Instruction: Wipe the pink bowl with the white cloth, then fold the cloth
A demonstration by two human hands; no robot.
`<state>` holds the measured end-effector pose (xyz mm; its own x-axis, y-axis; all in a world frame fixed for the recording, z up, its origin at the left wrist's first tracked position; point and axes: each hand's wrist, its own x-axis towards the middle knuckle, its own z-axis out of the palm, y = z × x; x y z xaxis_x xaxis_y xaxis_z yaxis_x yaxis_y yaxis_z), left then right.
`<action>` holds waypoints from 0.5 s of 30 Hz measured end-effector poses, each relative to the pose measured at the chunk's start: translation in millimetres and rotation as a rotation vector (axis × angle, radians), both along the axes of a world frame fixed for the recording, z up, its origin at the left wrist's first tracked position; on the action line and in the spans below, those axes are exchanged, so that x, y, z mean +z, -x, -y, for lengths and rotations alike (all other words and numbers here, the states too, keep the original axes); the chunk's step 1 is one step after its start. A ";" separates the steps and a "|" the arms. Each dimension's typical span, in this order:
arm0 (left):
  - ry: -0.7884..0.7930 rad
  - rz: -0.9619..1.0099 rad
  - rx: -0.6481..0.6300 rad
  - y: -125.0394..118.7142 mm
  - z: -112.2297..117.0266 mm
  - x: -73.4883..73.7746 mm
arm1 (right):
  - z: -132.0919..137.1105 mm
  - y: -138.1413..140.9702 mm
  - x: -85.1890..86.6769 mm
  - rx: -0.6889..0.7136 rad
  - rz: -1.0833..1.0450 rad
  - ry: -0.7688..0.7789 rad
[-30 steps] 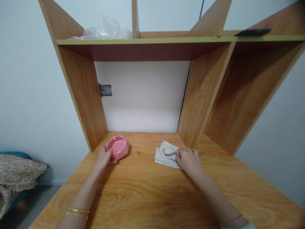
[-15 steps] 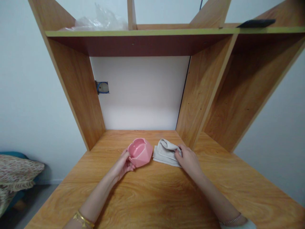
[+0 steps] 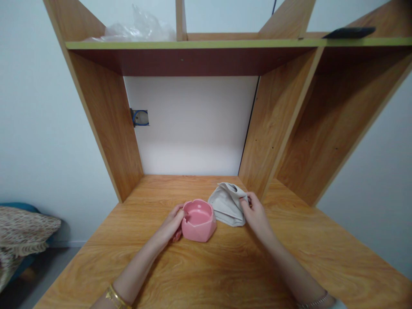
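A pink faceted ashtray (image 3: 200,229) with notches in its rim is low over the desk at the middle, its hollow facing up and toward me. My left hand (image 3: 174,222) grips its left side, thumb at the rim and fingers underneath or behind, partly hidden. Just right of the ashtray, a folded light grey cloth (image 3: 227,206) is bunched up and partly lifted. My right hand (image 3: 254,211) pinches the cloth's right edge between thumb and fingers. The cloth's left edge comes close to the ashtray's rim; whether they touch I cannot tell.
The wooden desktop (image 3: 199,274) spreads around both hands. Wooden side panels (image 3: 106,128) and a shelf (image 3: 193,60) frame the back. Clear plastic (image 3: 141,28) and a dark flat object (image 3: 349,32) lie up on the shelf. An open socket box (image 3: 140,117) is in the back wall.
The ashtray has come nearer to me and to the right, and has turned from tilted to more upright. My right hand has raised the cloth a little, and its folds have opened up.
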<state>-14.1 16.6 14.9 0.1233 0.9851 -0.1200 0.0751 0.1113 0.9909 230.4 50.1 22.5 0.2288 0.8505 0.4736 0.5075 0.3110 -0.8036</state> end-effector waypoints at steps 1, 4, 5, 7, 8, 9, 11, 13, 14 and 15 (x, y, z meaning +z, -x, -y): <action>0.000 -0.002 -0.006 -0.1 0.0 -0.2 | -0.6 -1.0 0.0 -0.010 -0.045 -0.009; 0.006 -0.005 -0.018 -1.0 0.6 0.3 | -2.1 -6.1 2.3 -0.044 -0.135 -0.028; 0.008 -0.005 -0.017 -1.5 1.2 1.0 | -2.4 -8.2 4.2 -0.058 -0.153 -0.035; 0.010 -0.013 -0.009 -2.7 2.7 3.1 | -2.9 -12.6 9.3 -0.078 -0.180 -0.050; 0.011 -0.020 -0.007 -3.3 3.4 4.0 | -2.9 -14.4 12.4 -0.082 -0.197 -0.057; 0.010 -0.028 -0.003 -3.9 3.9 4.7 | -2.9 -15.9 15.5 -0.080 -0.219 -0.059; 0.010 -0.053 0.004 -5.0 4.2 4.9 | -2.6 -17.2 20.5 -0.058 -0.274 -0.052; 0.010 -0.078 0.014 -5.7 3.5 3.7 | -2.4 -15.7 22.7 -0.025 -0.337 -0.034; 0.010 -0.086 0.017 -5.9 2.8 2.8 | -2.4 -13.9 22.4 -0.006 -0.358 -0.024; 0.010 -0.091 0.018 -6.1 2.1 1.9 | -2.5 -11.6 21.4 0.017 -0.368 -0.014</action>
